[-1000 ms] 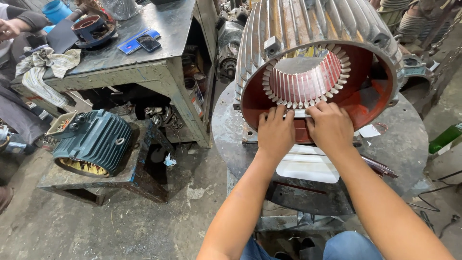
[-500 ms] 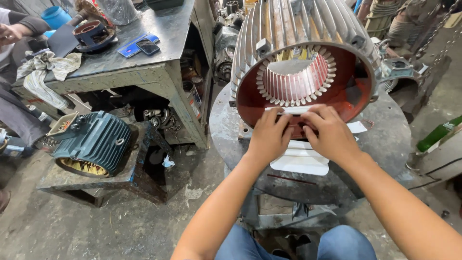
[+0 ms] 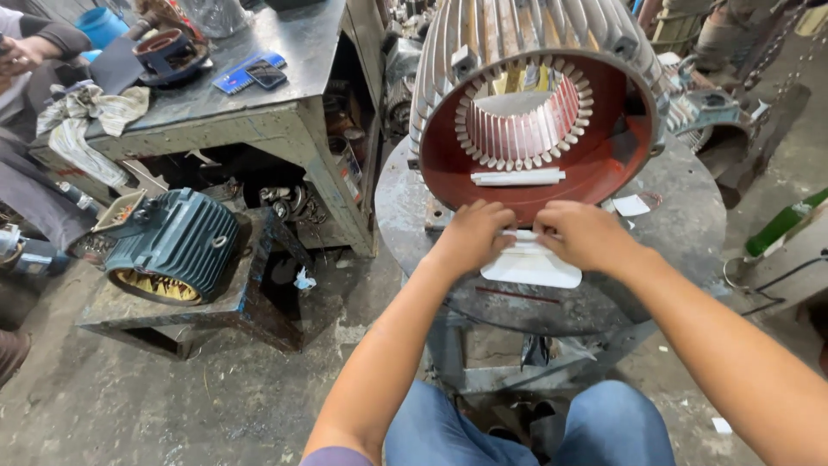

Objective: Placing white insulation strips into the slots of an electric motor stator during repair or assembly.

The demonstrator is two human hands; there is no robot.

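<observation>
Both hands work at the front edge of a round steel stand (image 3: 690, 216). The left hand (image 3: 470, 237) and the right hand (image 3: 586, 235) are each closed on a white paper strip (image 3: 524, 236), pinching it between them just above a white sheet (image 3: 533, 267) that lies flat on the stand. Directly behind the hands sits a finned motor housing (image 3: 535, 52), open end toward the camera, its inner wall red. Inside, more white strips (image 3: 517, 177) rest on the lower wall, and the slotted core (image 3: 517, 134) sits deeper, with white liners in its slots. To the left, on a low platform, lies a green motor (image 3: 177, 242). Farther left stands a workbench (image 3: 259, 121) carrying a rag (image 3: 82, 116) and a blue card (image 3: 246, 73).
</observation>
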